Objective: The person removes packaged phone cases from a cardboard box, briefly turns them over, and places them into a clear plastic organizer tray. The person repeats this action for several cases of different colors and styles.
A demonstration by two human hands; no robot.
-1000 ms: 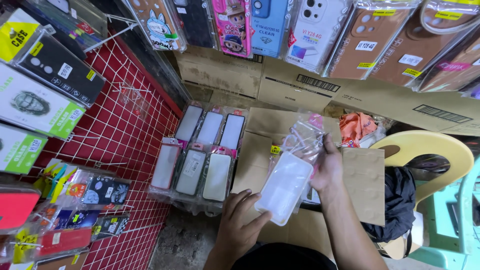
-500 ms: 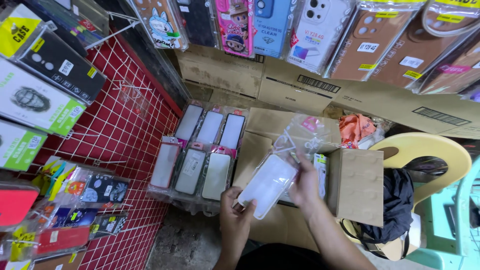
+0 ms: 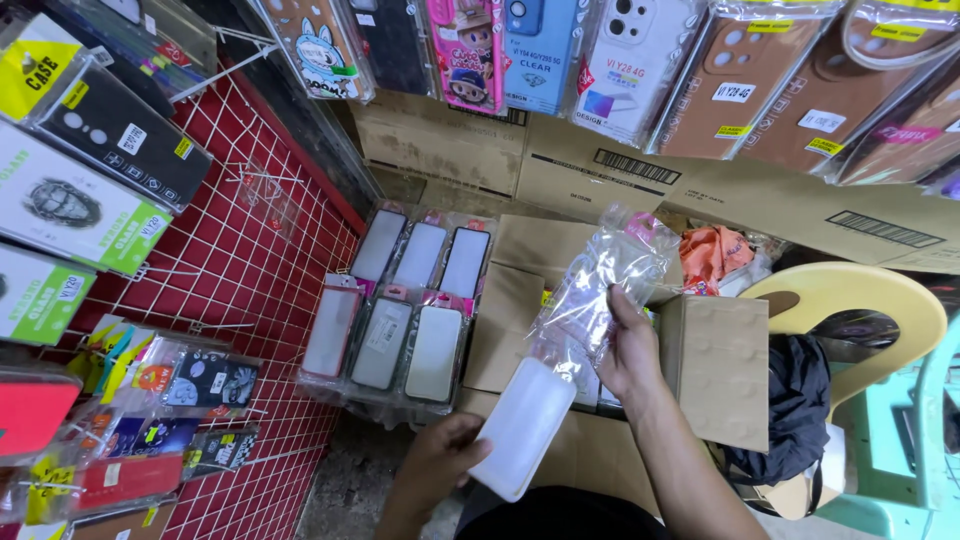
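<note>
My left hand (image 3: 440, 468) grips the lower end of a translucent white phone case (image 3: 524, 425), low in the middle of the view. My right hand (image 3: 628, 352) holds a crinkled clear plastic sleeve (image 3: 605, 280) by its lower part, just above the case. The case's top end sits at the sleeve's mouth; whether it is inside I cannot tell. Both hands hover over an open brown cardboard box (image 3: 715, 370) with its flaps spread.
Two rows of packaged phone cases (image 3: 400, 310) lie left of the box. A red wire grid (image 3: 250, 290) hung with packaged cases fills the left side. More packaged cases (image 3: 620, 70) hang above. A yellow plastic chair (image 3: 860, 300) and dark cloth (image 3: 780, 400) stand right.
The white case has moved down and left, with more of it showing below the sleeve. My left hand now grips its lower end; my right hand keeps hold of the sleeve.
</note>
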